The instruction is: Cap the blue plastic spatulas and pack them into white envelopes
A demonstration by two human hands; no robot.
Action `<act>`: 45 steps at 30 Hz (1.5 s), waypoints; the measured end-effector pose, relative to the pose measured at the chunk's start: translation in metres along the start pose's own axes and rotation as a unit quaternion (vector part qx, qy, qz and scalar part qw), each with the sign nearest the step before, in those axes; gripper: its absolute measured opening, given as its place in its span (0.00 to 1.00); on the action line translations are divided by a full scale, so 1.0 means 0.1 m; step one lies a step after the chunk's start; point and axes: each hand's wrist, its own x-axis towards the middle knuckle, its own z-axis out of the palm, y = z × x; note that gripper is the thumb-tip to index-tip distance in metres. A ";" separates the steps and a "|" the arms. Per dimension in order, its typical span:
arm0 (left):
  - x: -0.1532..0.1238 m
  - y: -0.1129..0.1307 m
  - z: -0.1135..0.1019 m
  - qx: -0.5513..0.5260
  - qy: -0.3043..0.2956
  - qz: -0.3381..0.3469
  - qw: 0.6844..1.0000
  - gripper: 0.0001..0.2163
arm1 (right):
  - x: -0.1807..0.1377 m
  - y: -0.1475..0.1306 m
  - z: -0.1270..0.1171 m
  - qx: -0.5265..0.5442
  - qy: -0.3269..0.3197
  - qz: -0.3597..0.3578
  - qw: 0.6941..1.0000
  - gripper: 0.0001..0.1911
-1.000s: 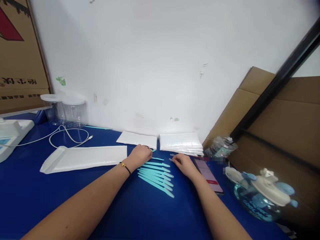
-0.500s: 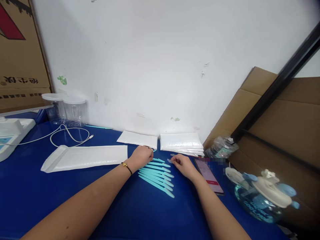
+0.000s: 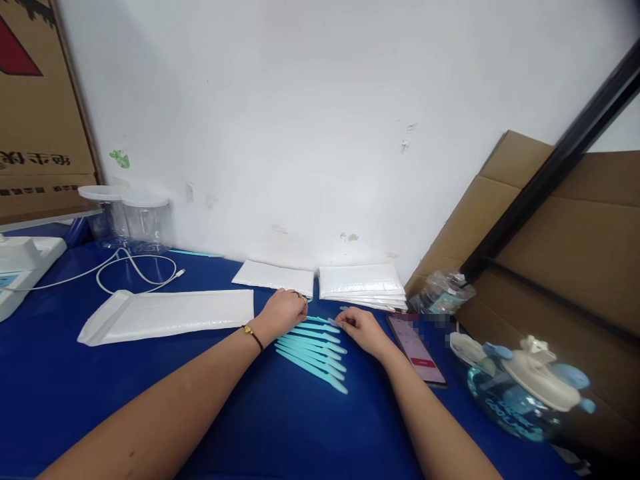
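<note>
Several turquoise eyebrow razors [image 3: 313, 357] lie fanned out side by side on the blue table. At the top of the fan, my left hand [image 3: 286, 312] is closed on the handle of one eyebrow razor [image 3: 320, 320], its blade end pointing right. My right hand [image 3: 361, 328] pinches a small clear blade cap [image 3: 334, 323] at that razor's tip. Whether the cap is over the blade or only touching it, I cannot tell. Another clear piece [image 3: 344, 309] shows just behind my right fingers.
White padded mailers lie flat: a long one [image 3: 175, 315] at left, one [image 3: 275, 277] and a stack [image 3: 363, 283] by the wall. Right are a phone [image 3: 417, 350], a wrapped item [image 3: 443, 293] and a water bottle [image 3: 525, 393]. Clear jars [image 3: 147, 223] and a white cable [image 3: 140, 263] are at left.
My right hand has moved slightly left, bringing the clear cap from a gap away up to the razor's tip. My left hand stays in place.
</note>
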 end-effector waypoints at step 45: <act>0.02 -0.08 0.07 -0.125 -0.026 -0.096 0.987 0.04 | 0.07 0.00 0.04 -0.033 0.014 0.004 0.999 0.06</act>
